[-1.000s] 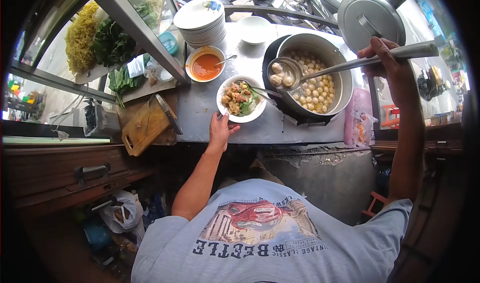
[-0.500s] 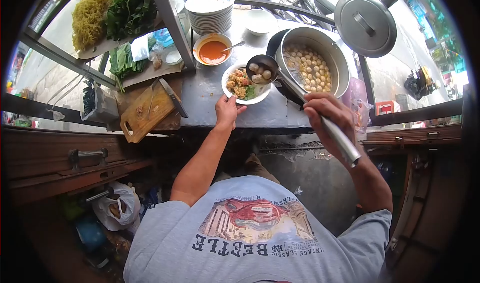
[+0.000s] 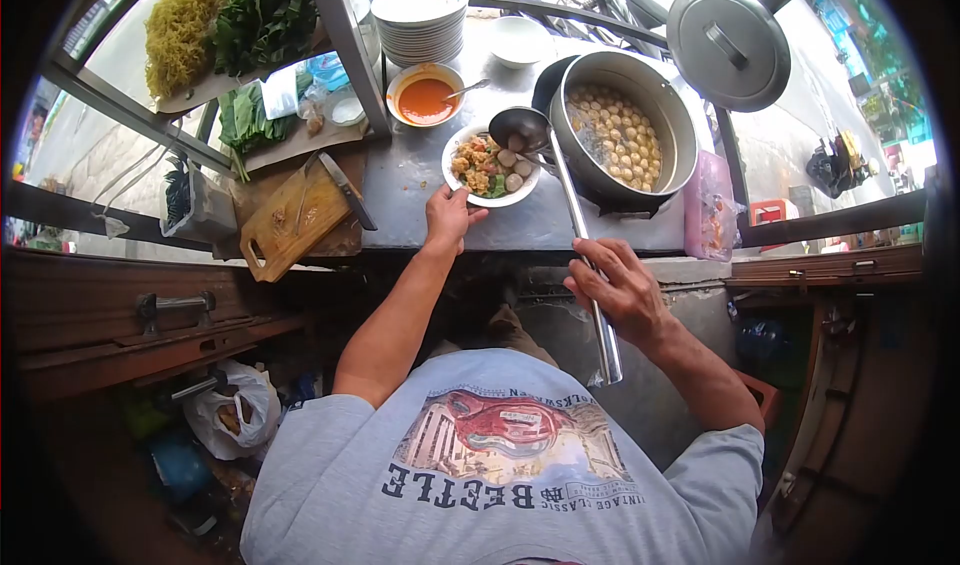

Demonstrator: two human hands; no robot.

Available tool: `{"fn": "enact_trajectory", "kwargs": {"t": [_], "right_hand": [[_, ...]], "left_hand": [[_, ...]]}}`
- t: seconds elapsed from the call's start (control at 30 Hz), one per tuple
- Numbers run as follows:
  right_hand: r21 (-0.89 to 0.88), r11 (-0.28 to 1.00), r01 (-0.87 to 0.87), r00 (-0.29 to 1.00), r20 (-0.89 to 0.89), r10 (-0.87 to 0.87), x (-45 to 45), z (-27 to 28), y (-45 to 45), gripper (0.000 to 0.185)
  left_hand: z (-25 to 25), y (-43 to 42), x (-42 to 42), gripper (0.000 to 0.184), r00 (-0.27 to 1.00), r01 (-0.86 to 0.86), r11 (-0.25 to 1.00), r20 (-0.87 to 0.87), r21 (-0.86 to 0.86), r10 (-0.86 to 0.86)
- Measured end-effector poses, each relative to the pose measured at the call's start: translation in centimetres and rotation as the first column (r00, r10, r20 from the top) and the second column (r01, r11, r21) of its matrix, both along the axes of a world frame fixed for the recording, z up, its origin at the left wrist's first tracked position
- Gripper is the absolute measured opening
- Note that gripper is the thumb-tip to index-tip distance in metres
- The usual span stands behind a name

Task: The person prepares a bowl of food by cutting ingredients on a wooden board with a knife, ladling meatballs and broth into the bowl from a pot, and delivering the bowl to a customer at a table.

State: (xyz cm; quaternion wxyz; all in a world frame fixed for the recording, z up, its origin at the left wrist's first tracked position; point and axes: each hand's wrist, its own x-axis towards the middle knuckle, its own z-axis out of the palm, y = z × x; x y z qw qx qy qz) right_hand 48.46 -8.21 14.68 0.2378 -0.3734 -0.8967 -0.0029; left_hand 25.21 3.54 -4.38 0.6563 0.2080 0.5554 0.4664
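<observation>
My left hand (image 3: 449,219) grips the near rim of a white bowl (image 3: 488,203) on the metal counter. Inside the bowl are a crumbly orange-brown topping, some greens and several meatballs (image 3: 512,179). My right hand (image 3: 617,283) is wrapped round the long metal handle of a ladle (image 3: 519,129). The ladle's dark scoop is tipped over the bowl's far right side, with a meatball at its lip. Right of the bowl stands a big pot (image 3: 690,135) of broth with many meatballs floating in it.
A bowl of red sauce (image 3: 425,98) with a spoon sits behind, near stacked plates (image 3: 420,40) and a white bowl (image 3: 519,43). At left lie a cutting board (image 3: 290,227) and a knife (image 3: 347,191). A pot lid (image 3: 728,49) hangs at right, above a pink plastic container (image 3: 708,205).
The ladle has tipped and meatballs have dropped from it into the bowl. My right hand has moved left and down, swinging the handle toward me. My left hand stays on the bowl.
</observation>
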Motion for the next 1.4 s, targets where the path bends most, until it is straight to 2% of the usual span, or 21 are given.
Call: {"fn": "enact_trajectory", "kwargs": {"t": [0.67,0.87,1.0,1.1,1.17,1.2,1.23,1.27,1.3,1.4], "right_hand": [[-0.029,0.989,-0.146,0.989,-0.003,0.146,0.3,0.3,-1.6,0.028],[-0.042,0.996,-0.073,0.996,-0.049,0.071,1.0,1.5,-2.0,0.029],[-0.071,0.992,-0.103,0.992,-0.082,0.097,1.2,1.4,-3.1,0.029],[-0.101,0.993,-0.06,0.989,-0.137,0.046,1.2,1.5,-2.8,0.027],[-0.139,0.988,0.066,0.938,-0.33,-0.109,2.2,2.9,-1.7,0.015],[-0.266,0.942,0.205,0.841,-0.445,-0.309,3.0,3.8,-1.8,0.015],[-0.217,0.937,0.276,0.779,-0.521,-0.35,4.6,4.5,-0.5,0.021],[-0.391,0.88,0.271,0.583,-0.661,-0.473,5.6,5.5,0.1,0.023],[-0.46,0.849,0.259,0.48,-0.702,-0.526,7.0,6.8,1.0,0.024],[-0.549,0.742,0.384,0.479,-0.568,-0.669,10.7,7.3,4.4,0.023]], "left_hand": [[0.6,0.7,-0.6,0.023,1.0,-0.008,1.0,-0.018,-0.009,0.008],[0.6,0.6,-0.7,0.024,1.0,-0.002,1.0,0.001,-0.007,0.002],[0.3,0.7,-0.8,0.024,1.0,0.004,1.0,0.019,-0.004,-0.004],[0.2,0.5,-0.9,0.024,1.0,0.02,1.0,0.014,-0.008,-0.02],[0.0,0.4,-1.5,0.024,0.999,0.049,0.999,-0.018,0.002,-0.049],[-0.1,0.2,-1.8,0.024,0.998,0.059,0.998,-0.024,0.007,-0.058],[-0.5,-0.4,-2.2,0.024,0.997,0.072,0.997,-0.031,0.0,-0.072],[-1.0,-0.7,-2.7,0.025,0.995,0.101,0.995,-0.012,0.011,-0.101],[-0.9,-1.1,-3.1,0.026,0.992,0.123,0.992,-0.016,0.004,-0.123],[-0.5,-1.3,-3.9,0.032,0.98,0.198,0.98,-0.035,0.009,-0.198]]}}
